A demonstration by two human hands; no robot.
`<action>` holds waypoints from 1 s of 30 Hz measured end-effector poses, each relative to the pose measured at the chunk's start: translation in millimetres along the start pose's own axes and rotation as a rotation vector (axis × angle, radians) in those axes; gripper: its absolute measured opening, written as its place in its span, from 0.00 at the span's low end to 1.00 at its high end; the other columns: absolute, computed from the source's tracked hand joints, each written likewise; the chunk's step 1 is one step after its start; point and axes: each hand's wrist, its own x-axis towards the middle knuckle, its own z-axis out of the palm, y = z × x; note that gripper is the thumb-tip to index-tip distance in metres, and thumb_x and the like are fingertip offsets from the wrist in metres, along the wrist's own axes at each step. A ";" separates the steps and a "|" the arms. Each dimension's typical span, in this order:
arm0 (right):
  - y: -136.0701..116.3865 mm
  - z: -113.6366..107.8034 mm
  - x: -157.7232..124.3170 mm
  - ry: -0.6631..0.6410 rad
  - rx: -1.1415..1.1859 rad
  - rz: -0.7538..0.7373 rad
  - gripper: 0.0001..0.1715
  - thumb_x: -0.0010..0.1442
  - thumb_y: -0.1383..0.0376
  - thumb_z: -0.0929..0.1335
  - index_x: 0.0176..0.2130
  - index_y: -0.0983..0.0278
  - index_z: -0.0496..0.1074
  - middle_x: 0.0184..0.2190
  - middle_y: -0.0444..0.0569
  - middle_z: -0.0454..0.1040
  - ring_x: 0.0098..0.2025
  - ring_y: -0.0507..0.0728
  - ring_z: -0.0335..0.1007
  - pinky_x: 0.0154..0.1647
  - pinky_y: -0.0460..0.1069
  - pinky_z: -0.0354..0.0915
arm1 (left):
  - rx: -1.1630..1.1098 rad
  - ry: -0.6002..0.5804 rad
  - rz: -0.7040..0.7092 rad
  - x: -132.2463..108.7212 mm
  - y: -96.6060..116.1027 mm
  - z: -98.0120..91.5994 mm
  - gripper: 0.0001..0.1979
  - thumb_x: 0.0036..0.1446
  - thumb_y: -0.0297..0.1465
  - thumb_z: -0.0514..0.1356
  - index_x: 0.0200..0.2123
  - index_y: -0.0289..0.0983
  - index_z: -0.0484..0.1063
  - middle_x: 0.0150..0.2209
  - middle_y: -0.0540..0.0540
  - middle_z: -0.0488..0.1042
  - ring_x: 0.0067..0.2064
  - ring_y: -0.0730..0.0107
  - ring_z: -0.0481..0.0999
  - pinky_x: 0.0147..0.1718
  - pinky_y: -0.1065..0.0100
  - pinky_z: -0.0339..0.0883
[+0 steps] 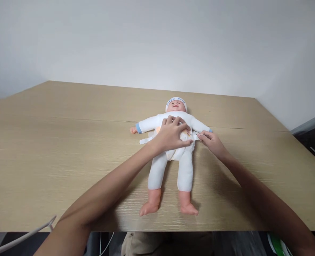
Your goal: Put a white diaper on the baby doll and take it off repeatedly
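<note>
A baby doll [185,169] in a white suit and white cap lies on its back in the middle of a light wooden table [66,149], feet toward me. A white diaper [173,153] is wrapped round its waist. My left hand [172,135] lies flat on the doll's belly with fingers spread, pressing the diaper front. My right hand [210,139] pinches the diaper's side tab at the doll's hip. Another diaper tab [146,140] sticks out loose on the other side.
A plain white wall stands behind the table. A white cable [21,237] hangs below the table's front edge at lower left. Dark furniture [314,142] shows past the right edge, and something green [277,245] sits at lower right.
</note>
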 end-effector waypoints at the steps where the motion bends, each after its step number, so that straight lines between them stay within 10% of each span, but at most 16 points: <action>1: -6.1 3.1 6.6 -0.018 0.000 0.004 0.27 0.63 0.41 0.67 0.26 0.56 0.63 0.23 0.39 0.57 0.30 0.56 0.58 0.34 0.51 0.59 | 0.002 0.003 -0.001 0.0 0.5 0.0 0.23 0.59 0.50 0.71 0.53 0.46 0.83 0.59 0.40 0.77 0.59 0.39 0.67 0.61 0.41 0.62; 10: 1.2 47.1 23.9 0.072 0.125 -0.033 0.29 0.67 0.36 0.67 0.35 0.58 0.67 0.31 0.44 0.72 0.35 0.58 0.70 0.38 0.52 0.68 | 0.009 -0.001 -0.037 -1.1 4.1 -3.6 0.25 0.60 0.47 0.70 0.56 0.41 0.79 0.56 0.39 0.77 0.59 0.39 0.68 0.60 0.43 0.64; 14: 9.5 51.7 -12.1 0.230 0.019 -0.286 0.26 0.75 0.42 0.66 0.55 0.57 0.75 0.52 0.55 0.80 0.56 0.65 0.77 0.61 0.61 0.74 | 0.010 -0.018 -0.051 -1.1 5.6 -6.5 0.25 0.60 0.46 0.71 0.57 0.42 0.79 0.57 0.40 0.78 0.60 0.39 0.68 0.61 0.43 0.63; 20: 16.3 45.9 -28.2 0.101 -0.261 -0.625 0.33 0.82 0.54 0.58 0.80 0.54 0.59 0.78 0.54 0.65 0.79 0.66 0.59 0.80 0.68 0.57 | -0.006 -0.025 -0.075 -0.5 2.2 -5.1 0.30 0.59 0.47 0.72 0.60 0.41 0.76 0.60 0.38 0.78 0.62 0.37 0.68 0.62 0.41 0.63; 30: 31.6 35.6 -15.9 0.026 -0.365 -0.678 0.36 0.84 0.53 0.54 0.83 0.52 0.52 0.81 0.52 0.60 0.81 0.66 0.58 0.80 0.68 0.57 | -0.384 0.145 0.055 -30.2 -7.8 -23.8 0.26 0.76 0.50 0.56 0.66 0.40 0.68 0.66 0.35 0.76 0.66 0.45 0.74 0.67 0.45 0.67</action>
